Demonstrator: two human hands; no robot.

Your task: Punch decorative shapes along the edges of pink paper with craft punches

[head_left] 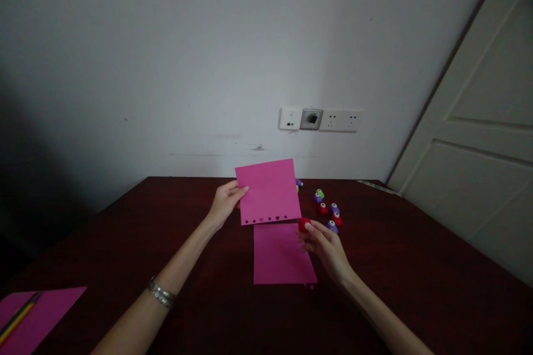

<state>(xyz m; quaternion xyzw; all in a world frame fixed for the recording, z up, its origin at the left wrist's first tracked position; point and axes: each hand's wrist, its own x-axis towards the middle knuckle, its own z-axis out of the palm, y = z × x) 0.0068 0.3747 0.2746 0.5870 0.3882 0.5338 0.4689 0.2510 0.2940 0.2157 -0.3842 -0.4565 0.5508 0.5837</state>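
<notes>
My left hand [227, 199] pinches the left edge of a pink paper sheet [268, 188] and holds it upright above the table. A row of small punched shapes runs along the sheet's bottom edge. My right hand [322, 244] grips a small red paper punch [303, 224] at the sheet's lower right corner. A second pink sheet [281, 255] lies flat on the dark table [208, 299] beneath both hands.
Several small red and purple punches [327, 211] sit just right of the held sheet. Another pink sheet [39, 316] with pencils [16, 316] on it lies at the near left corner. Wall sockets [320, 119] are behind; a door [478, 138] stands at right.
</notes>
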